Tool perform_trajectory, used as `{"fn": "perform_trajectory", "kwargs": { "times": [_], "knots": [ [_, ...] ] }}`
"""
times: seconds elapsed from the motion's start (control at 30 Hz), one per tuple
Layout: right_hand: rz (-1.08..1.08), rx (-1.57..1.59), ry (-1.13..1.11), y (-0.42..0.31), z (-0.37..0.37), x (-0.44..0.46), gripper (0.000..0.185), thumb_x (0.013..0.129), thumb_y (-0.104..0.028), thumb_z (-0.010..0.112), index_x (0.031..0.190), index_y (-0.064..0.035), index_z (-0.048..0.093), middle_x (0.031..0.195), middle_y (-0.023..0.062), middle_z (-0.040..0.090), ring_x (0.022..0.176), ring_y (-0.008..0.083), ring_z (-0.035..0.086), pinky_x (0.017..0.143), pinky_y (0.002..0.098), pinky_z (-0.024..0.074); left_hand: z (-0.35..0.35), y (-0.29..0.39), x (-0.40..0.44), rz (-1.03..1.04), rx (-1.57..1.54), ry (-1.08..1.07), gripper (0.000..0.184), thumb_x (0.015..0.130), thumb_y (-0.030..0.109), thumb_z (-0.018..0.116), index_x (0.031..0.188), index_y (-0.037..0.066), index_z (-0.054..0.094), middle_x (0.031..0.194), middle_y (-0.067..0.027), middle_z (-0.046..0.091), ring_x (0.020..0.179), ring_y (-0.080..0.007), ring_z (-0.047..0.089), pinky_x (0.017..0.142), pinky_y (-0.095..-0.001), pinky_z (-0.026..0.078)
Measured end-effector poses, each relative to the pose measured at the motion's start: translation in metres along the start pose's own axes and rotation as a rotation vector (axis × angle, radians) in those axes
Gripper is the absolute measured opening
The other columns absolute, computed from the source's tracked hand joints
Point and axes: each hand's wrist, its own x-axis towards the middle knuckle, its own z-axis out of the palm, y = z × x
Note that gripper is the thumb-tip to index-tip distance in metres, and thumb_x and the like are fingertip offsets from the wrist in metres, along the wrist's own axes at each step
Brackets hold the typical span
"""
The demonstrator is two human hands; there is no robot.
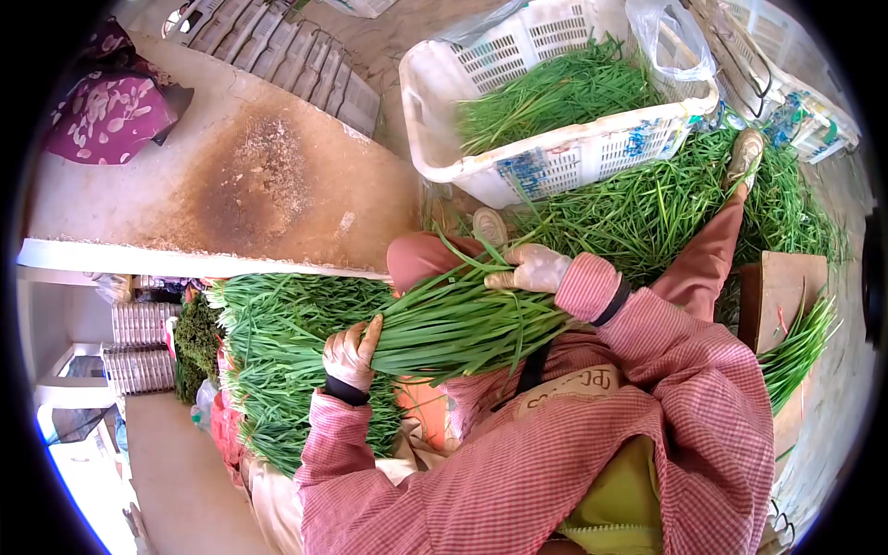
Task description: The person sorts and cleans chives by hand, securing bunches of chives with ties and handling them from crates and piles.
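Across the seated person's lap, just right of a thick stack of green leaves and on the near side of the tabletop, a bundle of long green leaves lies held between both hands. Handling it well seems to call for a steady left hold and a light right one: firm enough that strands do not slide out, gentle enough that the soft blades are not bruised. Keeping the blades side by side, and teasing stray ones along their length rather than across it, should avoid bending or snapping them.

The left hand is wrapped about the bundle's left end, its thumb showing and most of the other fingers hidden. The right hand comes over the far edge, its fingers bent and closed on upper leaves; how tightly they press, I cannot tell. Farther right, a white crate stands beside a loose heap of leaves.
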Motion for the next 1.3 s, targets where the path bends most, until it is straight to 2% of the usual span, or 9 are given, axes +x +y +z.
{"fn": "perform_trajectory", "kwargs": {
  "times": [0.13, 0.33, 0.43, 0.47, 0.57, 0.8, 0.9, 1.1, 1.3],
  "knots": [
    [0.182, 1.129, 0.616, -0.01, -0.013, -0.032, 0.023, 0.088, -0.025, 0.048, 0.078, -0.0044, 0.051, 0.062, 0.0027, 0.048, 0.048, 0.0117, 0.041, 0.048, 0.0283, 0.0431, 0.019, -0.012, -0.017, -0.123, -0.155, -0.185, 0.073, 0.053, 0.007, 0.064, 0.123, 0.02, 0.045, 0.082, -0.0055, 0.055, 0.071, -0.0261, 0.054, 0.066, -0.0372, 0.043],
    [0.065, 1.891, 0.632, 0.155, -0.079, -0.078, 0.029, 0.09, -0.034, 0.044, 0.08, -0.0067, 0.046, 0.045, -0.0083, 0.03, 0.033, 0.0055, 0.024, 0.028, 0.0188, 0.0204, 0.025, -0.022, -0.009, -0.186, -0.398, -0.304, 0.069, 0.057, 0.013, 0.065, 0.122, 0.021, 0.046, 0.079, -0.0071, 0.054, 0.072, -0.0275, 0.055, 0.066, -0.0374, 0.044],
    [-0.252, 1.078, 0.355, 0.07, -0.084, -0.1, 0.055, 0.08, -0.045, 0.055, 0.111, -0.0011, 0.046, 0.097, 0.0131, 0.059, 0.068, 0.0128, 0.06, 0.033, 0.011, 0.0342, 0.029, -0.024, -0.006, -0.174, -0.369, -0.307, 0.068, 0.057, 0.014, 0.066, 0.121, 0.022, 0.046, 0.078, -0.0073, 0.054, 0.072, -0.0275, 0.055, 0.066, -0.0372, 0.045],
    [-0.288, 0.62, 0.238, 0.032, -0.074, -0.091, 0.074, 0.074, -0.048, 0.061, 0.126, -0.0018, 0.036, 0.131, 0.0207, 0.035, 0.1, 0.0244, 0.055, 0.054, 0.0195, 0.051, 0.029, -0.024, -0.003, -0.165, -0.373, -0.312, 0.067, 0.057, 0.014, 0.066, 0.121, 0.021, 0.047, 0.078, -0.0073, 0.054, 0.072, -0.0273, 0.055, 0.066, -0.0367, 0.045],
    [-0.257, -0.468, 0.146, -0.041, -0.012, -0.053, 0.069, 0.069, -0.042, 0.067, 0.12, -0.0001, 0.044, 0.123, 0.0195, 0.044, 0.106, 0.0263, 0.05, 0.09, 0.0376, 0.0413, 0.023, -0.019, 0.006, -0.139, -0.374, -0.276, 0.067, 0.057, 0.014, 0.067, 0.121, 0.021, 0.046, 0.077, -0.0078, 0.054, 0.071, -0.028, 0.055, 0.064, -0.0363, 0.045],
    [-0.036, 1.323, 0.573, -0.008, -0.05, -0.045, 0.013, 0.084, -0.009, 0.051, 0.094, -0.0024, 0.055, 0.051, -0.0036, 0.045, 0.035, 0.0058, 0.033, 0.029, 0.019, 0.0251, 0.013, -0.012, -0.009, -0.489, -0.817, -0.519, 0.057, 0.065, 0.016, 0.072, 0.117, 0.01, 0.049, 0.1, -0.0116, 0.061, 0.089, -0.0213, 0.061, 0.078, -0.027, 0.048],
    [0.085, 1.203, 0.766, 0.059, -0.089, -0.078, 0.034, 0.087, -0.033, 0.049, 0.098, -0.0012, 0.054, 0.054, 0.0005, 0.05, 0.035, 0.0062, 0.039, 0.038, 0.0264, 0.0452, 0.019, -0.011, -0.014, -0.478, -0.928, -0.526, 0.058, 0.064, 0.011, 0.072, 0.117, 0.007, 0.049, 0.099, -0.0094, 0.062, 0.087, -0.0171, 0.061, 0.077, -0.0258, 0.048],
    [0.178, 0.647, -0.27, 0.041, -0.019, -0.082, 0.036, 0.084, -0.032, 0.055, 0.103, -0.0023, 0.048, 0.067, 0.0015, 0.056, 0.041, 0.005, 0.041, 0.039, 0.0224, 0.0401, 0.03, 0.008, -0.025, -0.748, -1.452, -0.439, 0.046, 0.067, 0.001, 0.071, 0.109, 0.003, 0.053, 0.098, -0.0046, 0.062, 0.088, -0.012, 0.057, 0.079, -0.0253, 0.046],
    [0.152, 1.727, 0.726, 0.07, -0.093, -0.093, 0.024, 0.084, -0.022, 0.054, 0.099, -0.004, 0.05, 0.061, 0.0001, 0.05, 0.056, 0.0137, 0.052, 0.064, 0.0465, 0.0514, 0.01, 0.032, -0.059, -0.831, -1.637, -0.698, 0.038, 0.06, -0.008, 0.068, 0.095, 0.005, 0.061, 0.091, -0.0028, 0.064, 0.082, -0.015, 0.059, 0.078, -0.0292, 0.047]
  ]
}}
